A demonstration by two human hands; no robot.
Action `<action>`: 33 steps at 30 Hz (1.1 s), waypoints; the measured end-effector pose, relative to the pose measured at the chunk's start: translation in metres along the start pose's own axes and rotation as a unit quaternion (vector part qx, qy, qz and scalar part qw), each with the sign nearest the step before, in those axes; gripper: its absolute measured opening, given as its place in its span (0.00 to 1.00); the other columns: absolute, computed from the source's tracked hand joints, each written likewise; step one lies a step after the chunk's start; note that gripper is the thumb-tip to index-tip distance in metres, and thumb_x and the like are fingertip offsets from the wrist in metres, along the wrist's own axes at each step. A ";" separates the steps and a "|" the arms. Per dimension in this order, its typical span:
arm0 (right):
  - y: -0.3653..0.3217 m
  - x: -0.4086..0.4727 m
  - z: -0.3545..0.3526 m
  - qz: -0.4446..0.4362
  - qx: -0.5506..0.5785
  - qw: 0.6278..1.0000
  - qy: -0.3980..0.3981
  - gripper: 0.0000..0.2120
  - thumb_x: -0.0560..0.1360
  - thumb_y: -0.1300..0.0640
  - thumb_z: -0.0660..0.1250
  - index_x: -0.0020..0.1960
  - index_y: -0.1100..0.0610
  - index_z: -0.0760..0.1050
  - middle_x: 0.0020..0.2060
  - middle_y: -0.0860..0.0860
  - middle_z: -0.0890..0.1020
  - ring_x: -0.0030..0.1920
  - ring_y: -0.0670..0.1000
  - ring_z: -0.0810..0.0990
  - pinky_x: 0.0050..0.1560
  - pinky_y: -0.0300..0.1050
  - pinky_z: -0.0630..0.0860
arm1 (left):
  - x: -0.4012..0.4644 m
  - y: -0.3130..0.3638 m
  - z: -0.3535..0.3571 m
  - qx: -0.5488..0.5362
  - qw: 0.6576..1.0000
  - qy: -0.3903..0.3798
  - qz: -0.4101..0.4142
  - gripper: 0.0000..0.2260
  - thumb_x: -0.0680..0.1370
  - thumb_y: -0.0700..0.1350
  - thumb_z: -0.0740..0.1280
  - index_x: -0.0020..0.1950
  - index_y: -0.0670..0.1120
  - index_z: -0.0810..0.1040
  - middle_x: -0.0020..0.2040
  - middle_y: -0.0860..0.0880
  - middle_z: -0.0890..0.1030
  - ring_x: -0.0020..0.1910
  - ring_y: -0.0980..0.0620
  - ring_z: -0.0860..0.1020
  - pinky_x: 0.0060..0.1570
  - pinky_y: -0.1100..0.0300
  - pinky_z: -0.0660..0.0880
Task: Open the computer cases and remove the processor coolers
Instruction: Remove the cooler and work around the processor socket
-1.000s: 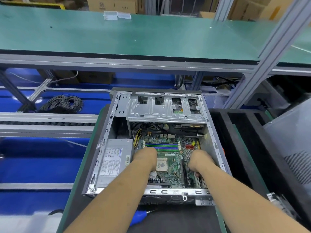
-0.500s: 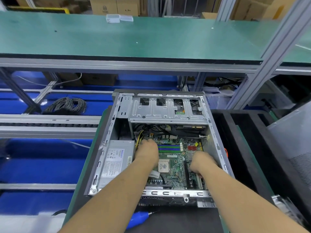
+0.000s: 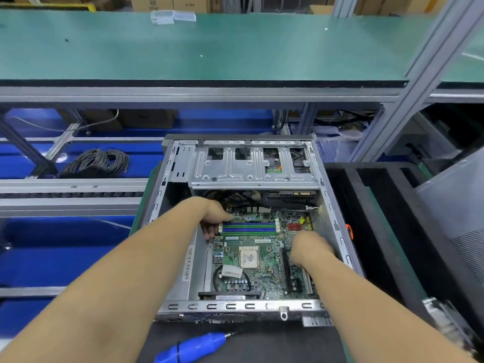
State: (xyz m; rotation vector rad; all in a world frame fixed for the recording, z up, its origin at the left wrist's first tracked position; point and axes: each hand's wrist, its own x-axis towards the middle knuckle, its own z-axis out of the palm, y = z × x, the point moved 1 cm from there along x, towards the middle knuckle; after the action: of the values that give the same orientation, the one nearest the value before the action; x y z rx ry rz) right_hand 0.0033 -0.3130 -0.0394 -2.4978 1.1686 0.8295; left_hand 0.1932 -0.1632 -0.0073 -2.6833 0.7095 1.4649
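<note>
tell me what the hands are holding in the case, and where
Left hand curls its fingers over the motherboard's left edge beside the memory slots. Right hand is at the right edge, fingers hidden, so its hold cannot be told.

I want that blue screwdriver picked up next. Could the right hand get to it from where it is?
Probably yes: the screwdriver lies bare in front of the case, and the right hand need only lift out over the low rim.
</note>
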 end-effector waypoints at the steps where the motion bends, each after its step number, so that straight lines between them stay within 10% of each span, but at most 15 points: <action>1: 0.000 0.000 0.000 0.002 0.002 1.000 -0.002 0.07 0.76 0.64 0.64 0.53 0.61 0.76 0.49 0.56 0.81 0.50 0.58 0.82 0.51 0.52 0.82 | 0.003 0.000 0.000 0.003 1.000 0.001 -0.001 0.20 0.84 0.54 0.59 0.43 0.40 0.74 0.26 0.49 0.80 0.22 0.54 0.78 0.29 0.61 0.77; 16: -0.001 -0.006 -0.012 0.008 0.019 0.997 0.071 0.06 0.75 0.66 0.63 0.39 0.60 0.72 0.35 0.52 0.78 0.32 0.52 0.77 0.31 0.42 0.77 | 0.004 0.000 -0.007 -0.003 0.999 0.039 -0.016 0.14 0.82 0.46 0.61 0.39 0.41 0.74 0.29 0.47 0.79 0.20 0.54 0.73 0.24 0.64 0.70; 24: -0.006 -0.004 -0.013 -0.026 -0.027 0.996 0.079 0.09 0.77 0.69 0.61 0.51 0.60 0.77 0.39 0.54 0.76 0.40 0.57 0.77 0.36 0.46 0.74 | -0.003 0.010 -0.010 0.075 0.991 0.111 -0.019 0.18 0.85 0.40 0.51 0.74 0.38 0.67 0.67 0.39 0.73 0.53 0.42 0.75 0.51 0.54 0.71; 28: -0.009 -0.014 -0.014 -0.071 -0.080 0.986 0.130 0.09 0.75 0.68 0.62 0.38 0.58 0.71 0.32 0.51 0.74 0.31 0.51 0.75 0.32 0.44 0.73 | -0.007 0.012 -0.006 0.172 0.971 0.165 0.021 0.13 0.85 0.49 0.53 0.59 0.45 0.74 0.58 0.46 0.78 0.55 0.43 0.76 0.54 0.52 0.73; 33: -0.007 -0.032 -0.004 -0.151 0.008 0.978 -0.141 0.11 0.77 0.61 0.66 0.37 0.61 0.72 0.26 0.51 0.78 0.23 0.47 0.75 0.23 0.39 0.72 | -0.040 0.023 0.008 0.346 0.916 0.185 0.089 0.10 0.82 0.51 0.58 0.48 0.47 0.74 0.43 0.51 0.76 0.45 0.46 0.78 0.42 0.52 0.72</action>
State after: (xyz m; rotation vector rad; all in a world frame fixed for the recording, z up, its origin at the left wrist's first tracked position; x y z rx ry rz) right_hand -0.0060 -0.2902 -0.0171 -2.3635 0.6796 1.0366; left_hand 0.1589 -0.1668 0.0248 -2.3548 1.2340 0.5308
